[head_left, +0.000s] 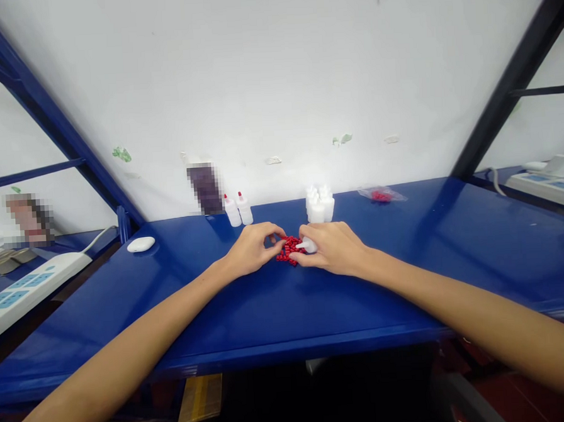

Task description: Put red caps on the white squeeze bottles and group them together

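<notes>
A pile of small red caps (290, 253) lies on the blue table between my two hands. My left hand (254, 249) is at the left side of the pile, thumb and fingertips pinched together with a bit of red showing at them. In my right hand (334, 249) is a white squeeze bottle (308, 245), tipped so its bare pointed nozzle faces left over the caps. Most of that bottle's body is hidden by my fingers. Behind, to the left, two white bottles (238, 211) stand upright with red caps on their tips.
A cluster of several white bottles (320, 206) stands near the wall, beyond my right hand. Farther right lies a clear bag (381, 195) with red pieces. A white oval object (141, 245) rests at left, and a power strip (35, 287) lies beyond the blue frame post.
</notes>
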`<move>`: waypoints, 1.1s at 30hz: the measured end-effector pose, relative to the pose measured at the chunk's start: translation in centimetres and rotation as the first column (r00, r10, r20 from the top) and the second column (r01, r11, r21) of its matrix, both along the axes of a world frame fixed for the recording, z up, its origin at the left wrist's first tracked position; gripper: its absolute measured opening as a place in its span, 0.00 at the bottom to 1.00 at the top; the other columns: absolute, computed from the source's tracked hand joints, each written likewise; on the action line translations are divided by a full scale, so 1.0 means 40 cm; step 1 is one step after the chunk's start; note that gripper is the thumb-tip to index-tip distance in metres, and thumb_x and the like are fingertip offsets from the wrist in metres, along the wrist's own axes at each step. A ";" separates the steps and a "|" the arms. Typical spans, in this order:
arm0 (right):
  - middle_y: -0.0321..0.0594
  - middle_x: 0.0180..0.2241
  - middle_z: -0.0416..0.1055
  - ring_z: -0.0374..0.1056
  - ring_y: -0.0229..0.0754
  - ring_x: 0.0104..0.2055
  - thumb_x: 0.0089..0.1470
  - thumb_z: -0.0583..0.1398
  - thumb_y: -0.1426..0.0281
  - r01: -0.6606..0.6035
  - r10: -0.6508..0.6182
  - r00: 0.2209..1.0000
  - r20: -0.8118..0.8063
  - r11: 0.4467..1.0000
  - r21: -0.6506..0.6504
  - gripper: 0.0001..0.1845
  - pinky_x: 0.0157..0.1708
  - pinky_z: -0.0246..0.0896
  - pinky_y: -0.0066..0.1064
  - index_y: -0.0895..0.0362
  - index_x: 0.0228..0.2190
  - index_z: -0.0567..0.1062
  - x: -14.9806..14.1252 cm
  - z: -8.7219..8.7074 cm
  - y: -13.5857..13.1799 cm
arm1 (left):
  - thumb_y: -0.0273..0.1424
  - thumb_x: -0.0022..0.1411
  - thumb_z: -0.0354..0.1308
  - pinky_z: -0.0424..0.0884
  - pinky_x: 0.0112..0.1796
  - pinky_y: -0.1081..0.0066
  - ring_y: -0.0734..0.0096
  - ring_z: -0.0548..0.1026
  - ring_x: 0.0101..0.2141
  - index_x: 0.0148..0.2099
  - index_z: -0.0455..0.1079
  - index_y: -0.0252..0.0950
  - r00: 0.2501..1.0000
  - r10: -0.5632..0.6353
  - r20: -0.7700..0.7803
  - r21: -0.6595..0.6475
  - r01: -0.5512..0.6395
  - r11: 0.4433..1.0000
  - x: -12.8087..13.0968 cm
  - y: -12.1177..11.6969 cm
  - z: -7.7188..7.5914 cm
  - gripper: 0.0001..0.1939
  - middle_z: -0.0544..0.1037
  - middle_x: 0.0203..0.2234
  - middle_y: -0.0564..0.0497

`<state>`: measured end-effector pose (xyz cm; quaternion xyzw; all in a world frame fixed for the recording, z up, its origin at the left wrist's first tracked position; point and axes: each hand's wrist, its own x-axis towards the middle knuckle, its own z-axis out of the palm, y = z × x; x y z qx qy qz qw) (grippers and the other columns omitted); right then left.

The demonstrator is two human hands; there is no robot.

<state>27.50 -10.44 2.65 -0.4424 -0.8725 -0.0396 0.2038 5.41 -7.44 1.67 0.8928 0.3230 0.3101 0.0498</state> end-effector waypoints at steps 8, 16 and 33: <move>0.45 0.34 0.77 0.70 0.45 0.30 0.57 0.51 0.47 0.131 -0.130 0.979 0.157 0.991 0.001 0.26 0.26 0.42 0.31 0.57 0.35 0.72 -0.015 0.011 -0.018 | 0.25 0.61 0.59 0.71 0.32 0.77 0.77 0.75 0.29 0.38 0.73 0.34 0.988 -0.123 0.090 0.120 0.112 0.986 0.031 -0.050 -0.002 0.03 0.79 0.30 0.52; 0.44 0.32 0.77 0.70 0.44 0.30 0.58 0.48 0.45 0.104 -0.099 0.986 0.137 0.994 -0.033 0.29 0.26 0.40 0.31 0.57 0.33 0.73 -0.009 0.014 -0.012 | 0.25 0.62 0.56 0.72 0.33 0.74 0.74 0.75 0.31 0.41 0.73 0.34 0.974 -0.202 0.099 0.130 0.188 0.974 0.035 -0.056 -0.003 0.06 0.79 0.33 0.48; 0.36 0.24 0.71 0.62 0.39 0.25 0.60 0.51 0.53 -0.114 0.089 0.979 -0.184 0.985 -0.130 0.21 0.28 0.45 0.28 0.56 0.38 0.73 -0.004 0.004 -0.014 | 0.31 0.68 0.48 0.66 0.31 0.72 0.72 0.70 0.28 0.37 0.66 0.35 0.984 -0.166 -0.061 0.292 0.177 0.940 0.015 -0.048 0.012 0.08 0.74 0.28 0.49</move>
